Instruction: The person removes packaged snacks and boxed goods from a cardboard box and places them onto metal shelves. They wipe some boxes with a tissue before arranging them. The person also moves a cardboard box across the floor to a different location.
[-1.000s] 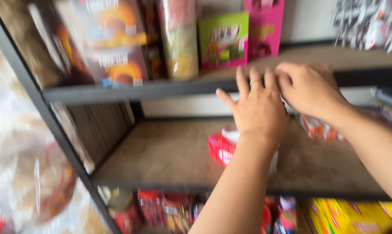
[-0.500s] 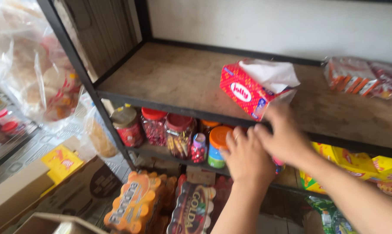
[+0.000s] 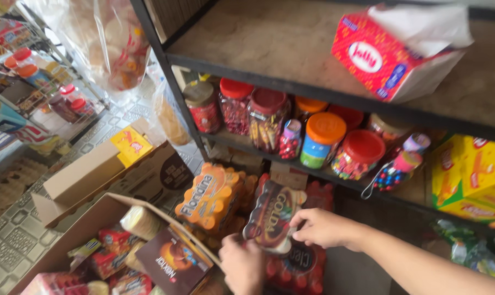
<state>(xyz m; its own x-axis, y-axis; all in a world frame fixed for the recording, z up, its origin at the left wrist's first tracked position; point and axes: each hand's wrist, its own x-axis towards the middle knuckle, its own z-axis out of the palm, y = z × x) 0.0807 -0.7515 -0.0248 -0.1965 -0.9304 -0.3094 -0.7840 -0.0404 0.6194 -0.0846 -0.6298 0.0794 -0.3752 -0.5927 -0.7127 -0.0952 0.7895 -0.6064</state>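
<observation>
Hands at lower centre: right hand and left hand closed on dark shrink-wrapped multipack before floor-level stock, likely heavy, slippery film, best gripped at opposite edges.

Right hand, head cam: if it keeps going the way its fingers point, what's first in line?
The right hand points left, fingertips already on the dark shrink-wrapped bottle pack, so that comes first. Past it probably the orange bottle pack, though depth is unclear.
</observation>
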